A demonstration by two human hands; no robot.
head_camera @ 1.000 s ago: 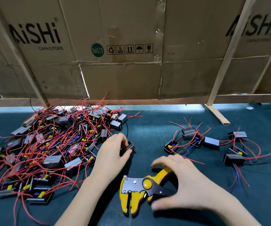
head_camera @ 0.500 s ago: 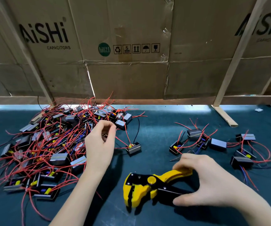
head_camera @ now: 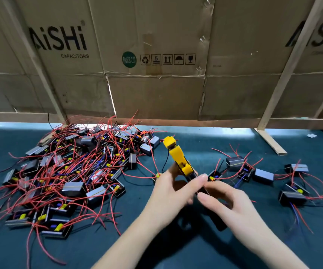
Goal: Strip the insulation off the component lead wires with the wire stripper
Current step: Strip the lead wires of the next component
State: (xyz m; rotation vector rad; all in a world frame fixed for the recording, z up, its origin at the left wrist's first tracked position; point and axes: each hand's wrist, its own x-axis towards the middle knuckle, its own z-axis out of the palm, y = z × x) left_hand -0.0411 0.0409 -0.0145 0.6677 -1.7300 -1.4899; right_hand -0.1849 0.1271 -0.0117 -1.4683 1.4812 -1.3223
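The wire stripper (head_camera: 178, 156) had been lying flat on the dark surface (head_camera: 195, 148) half a second before, with only the right hand on its handles; it now stood lifted, yellow head up and tilted away from the person, between both hands at the middle of the view. Furthest left lay the big pile of components (head_camera: 75, 171), dark blocks with tangled red lead wires, looking untouched by the tool. The left hand (head_camera: 171, 193), which had been reaching into that pile a moment earlier, had come across and curled its fingers round the tool's lower body, thumb up beside the yellow part. The right hand (head_camera: 228, 202) had its fingers bent, fingertips meeting the dark handles just below; whether it truly gripped them could not be told through the blur. No wire was seen in the stripper's head, so the stripping itself seemed not yet begun, the tool apparently being readied or adjusted. Right of the hands sat a smaller group of components (head_camera: 261, 173), spread apart on the surface. On the cardboard wall (head_camera: 156, 94) behind, the print read "AiSHi CAPACITORS" at left, then a green "RoHS 2.0" badge and a row of handling symbols with a "5", and a cut-off "AiSH" at far right.
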